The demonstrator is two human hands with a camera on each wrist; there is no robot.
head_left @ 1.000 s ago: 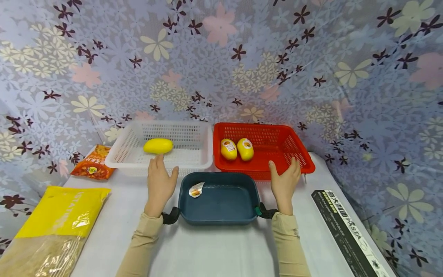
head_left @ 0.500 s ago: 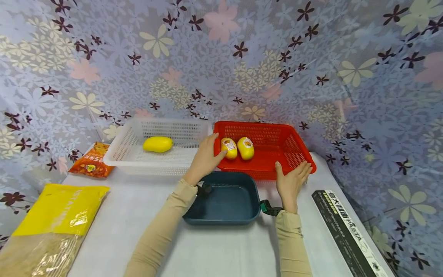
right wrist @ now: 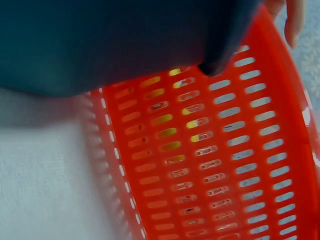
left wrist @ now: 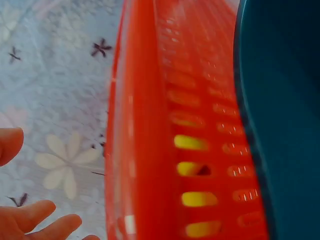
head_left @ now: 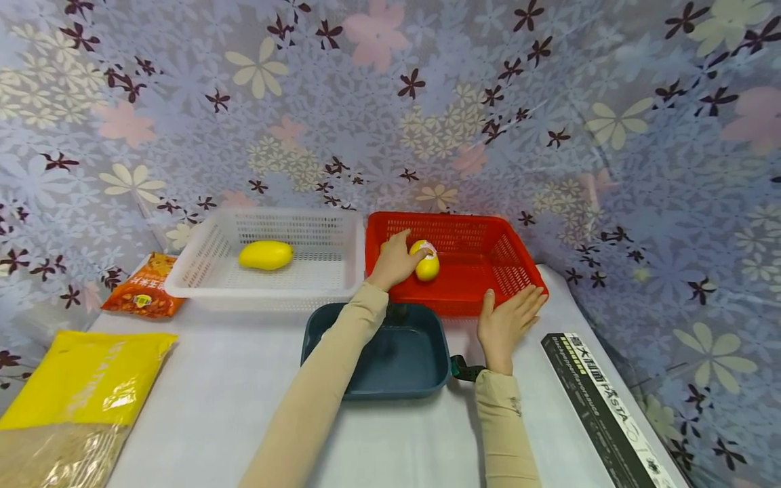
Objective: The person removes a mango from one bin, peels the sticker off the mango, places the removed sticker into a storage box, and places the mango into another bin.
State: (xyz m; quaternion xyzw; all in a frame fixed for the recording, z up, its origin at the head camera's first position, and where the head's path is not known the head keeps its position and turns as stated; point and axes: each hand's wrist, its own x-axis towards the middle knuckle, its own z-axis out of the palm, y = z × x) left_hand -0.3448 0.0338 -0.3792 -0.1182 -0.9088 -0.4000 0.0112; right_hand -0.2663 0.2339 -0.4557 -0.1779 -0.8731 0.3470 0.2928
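Right now the left hand (head_left: 393, 261) is inside the red basket (head_left: 518, 261), reaching across over the blue tray (head_left: 427, 366). Its fingers cover one yellow fruit and touch the second fruit (head_left: 426, 264) just beside it; the covered one is hidden in the head view, so whether the fingers have closed round it I cannot tell. The visible fruit stands with its long axis running roughly front to back, label end away from the person, and lies directly right of the fingertips, touching. The right hand (head_left: 506, 322) lies flat, fingers straight and spread, against the near right wall of the red basket, holding nothing. So the left hand is the nearer one to the fruit; the right is at the basket's outside edge, well apart from it. The left wrist view shows only the basket's wall (left wrist: 150, 125) and bare fingertips (left wrist: 35, 220) with nothing between them; the right wrist view shows the basket's slots (right wrist: 210, 150), yellow showing through a few. A third yellow fruit (head_left: 265, 255) lies lengthwise left to right in the white basket (head_left: 201, 264), further left on the surface (head_left: 213, 407).
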